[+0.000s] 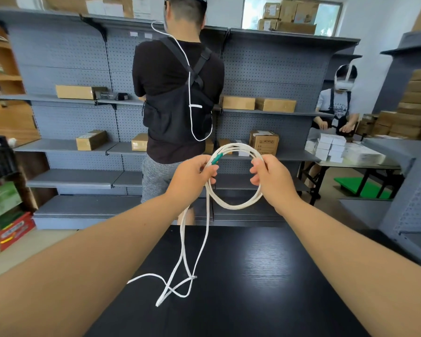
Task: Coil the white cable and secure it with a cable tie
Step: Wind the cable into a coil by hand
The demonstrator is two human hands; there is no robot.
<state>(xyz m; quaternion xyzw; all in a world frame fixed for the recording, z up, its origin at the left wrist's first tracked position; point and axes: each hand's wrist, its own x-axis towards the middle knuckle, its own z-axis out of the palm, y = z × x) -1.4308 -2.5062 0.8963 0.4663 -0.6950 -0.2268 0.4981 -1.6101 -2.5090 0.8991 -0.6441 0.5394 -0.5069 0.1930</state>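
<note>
- Black counter [265, 276] underneath, with loose cable tail lying on it.
- White cable [233, 206] coiled in midair above counter's far edge.
- Left grip [192, 175] pinching coil's left side near green plug [216, 158].
- Right grip [272, 177] curled round coil's right side.

No writing can be read. A cardboard box [264, 142] near the right end of a grey shelf [298, 156] bears a row of dark printed symbols, too small to make out. A red carton [10, 233] at the far left shows blurred coloured lettering.
</note>
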